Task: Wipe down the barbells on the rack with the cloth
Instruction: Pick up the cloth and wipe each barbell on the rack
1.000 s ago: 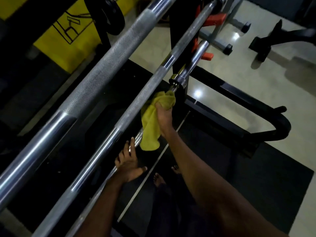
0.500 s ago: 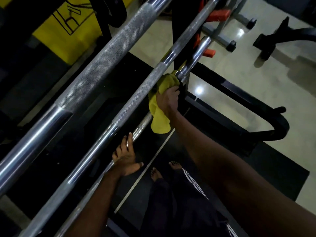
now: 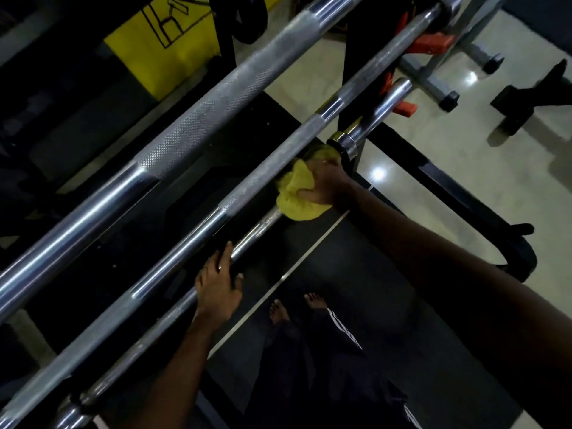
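A yellow panel (image 3: 167, 57) with black markings stands upper left, orange pieces (image 3: 431, 43) show near the top, and a grey frame (image 3: 428, 80) with black-capped feet rests on the pale floor (image 3: 464, 156) beside a black mat (image 3: 356, 258).

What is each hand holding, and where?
The right hand grips the bunched yellow cloth around its middle, against the nearest barbell beside its collar. The left hand holds nothing; its fingers rest on that bar.

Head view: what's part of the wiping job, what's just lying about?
Job: cloth, right hand gripping it, left hand on the lowest barbell, middle barbell, top barbell.
Lying about: orange parts, yellow pad, black stand.
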